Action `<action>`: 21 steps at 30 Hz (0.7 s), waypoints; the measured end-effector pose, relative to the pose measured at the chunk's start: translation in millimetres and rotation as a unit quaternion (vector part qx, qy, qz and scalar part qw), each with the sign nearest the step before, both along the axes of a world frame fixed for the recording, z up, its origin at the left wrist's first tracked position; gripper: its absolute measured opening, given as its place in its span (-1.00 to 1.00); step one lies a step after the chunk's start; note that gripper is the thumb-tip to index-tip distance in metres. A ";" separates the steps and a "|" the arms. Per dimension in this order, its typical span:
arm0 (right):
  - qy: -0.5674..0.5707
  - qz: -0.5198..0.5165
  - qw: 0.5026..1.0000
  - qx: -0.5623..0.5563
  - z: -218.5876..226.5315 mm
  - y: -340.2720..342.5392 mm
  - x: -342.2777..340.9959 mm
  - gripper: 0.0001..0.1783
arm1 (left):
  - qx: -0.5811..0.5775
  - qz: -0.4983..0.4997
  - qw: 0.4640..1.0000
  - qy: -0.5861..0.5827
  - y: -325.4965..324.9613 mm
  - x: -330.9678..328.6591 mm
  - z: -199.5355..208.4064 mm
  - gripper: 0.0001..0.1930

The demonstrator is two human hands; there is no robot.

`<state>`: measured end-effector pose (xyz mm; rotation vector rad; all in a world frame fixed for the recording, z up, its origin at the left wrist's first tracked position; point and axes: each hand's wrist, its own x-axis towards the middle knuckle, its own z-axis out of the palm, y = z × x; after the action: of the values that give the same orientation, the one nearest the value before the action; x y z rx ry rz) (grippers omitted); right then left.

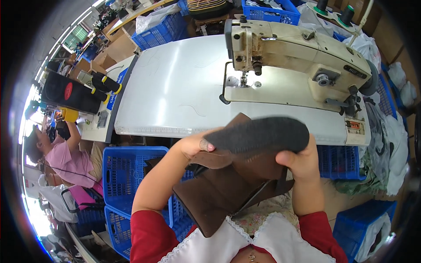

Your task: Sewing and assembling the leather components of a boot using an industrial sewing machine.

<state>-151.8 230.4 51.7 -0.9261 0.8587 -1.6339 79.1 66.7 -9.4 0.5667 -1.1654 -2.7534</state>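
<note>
Just in front of the sewing table's near edge, I hold a brown boot with its black sole (267,136) turned up. Its brown upper (219,188) hangs down toward my lap, spread partly open. My left hand (197,144) is closed around one end of the sole, thumb on top and fingers hidden beneath. My right hand (300,160) grips the other end, its thumb pressed against the sole's near edge. A lighter brown curved piece (212,160) shows below my left hand; I cannot tell whether it belongs to the same boot.
A cream sewing machine (298,52) stands on the white table (171,87), right of centre. Blue crates (131,151) stand at my left, with another blue crate (340,162) under the table. A person in a pink shirt (72,158) works at the far left beside another machine (72,92).
</note>
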 end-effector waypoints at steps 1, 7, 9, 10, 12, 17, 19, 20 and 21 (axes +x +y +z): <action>-0.015 0.025 0.999 -0.031 -4.0 -6.4 -0.3 -0.58 | -0.101 -0.026 0.994 -0.015 -8.6 -1.7 3.7 0.13; 0.053 0.218 0.967 -0.122 -29.4 -16.4 -23.0 -0.49 | -0.191 0.014 0.981 -0.020 -7.4 -0.3 29.0 0.11; 0.300 0.208 0.931 -0.018 -39.4 -13.1 -30.9 -0.61 | -0.213 0.051 0.975 -0.022 -5.5 5.1 28.9 0.07; 0.297 0.211 0.931 -0.016 -40.6 -12.2 -29.2 -0.61 | -0.210 0.052 0.976 -0.025 -4.4 4.0 28.5 0.07; 0.384 0.196 0.902 -0.021 -37.6 -13.7 -21.0 -0.59 | -0.227 0.068 0.967 -0.090 -4.6 -1.9 32.6 0.08; 0.422 0.288 0.856 0.075 -25.8 -26.1 -8.7 -0.61 | -0.206 0.095 0.969 -0.099 1.0 -1.7 34.9 0.05; 0.411 0.329 0.843 0.105 -69.0 -25.7 -2.7 -0.63 | -0.287 0.042 0.951 -0.110 8.6 -14.5 44.0 -0.10; 0.399 0.377 0.826 0.129 -84.1 -26.9 0.7 -0.64 | -0.287 0.046 0.950 -0.111 12.9 -17.7 46.9 -0.10; 0.401 0.382 0.823 0.127 -83.7 -27.9 1.9 -0.64 | -0.330 0.006 0.937 -0.118 16.7 -20.4 47.9 -0.13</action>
<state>-149.9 202.5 -32.0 -1.5391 1.0222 -0.3802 58.7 83.4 38.5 0.8040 -1.9906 -2.1032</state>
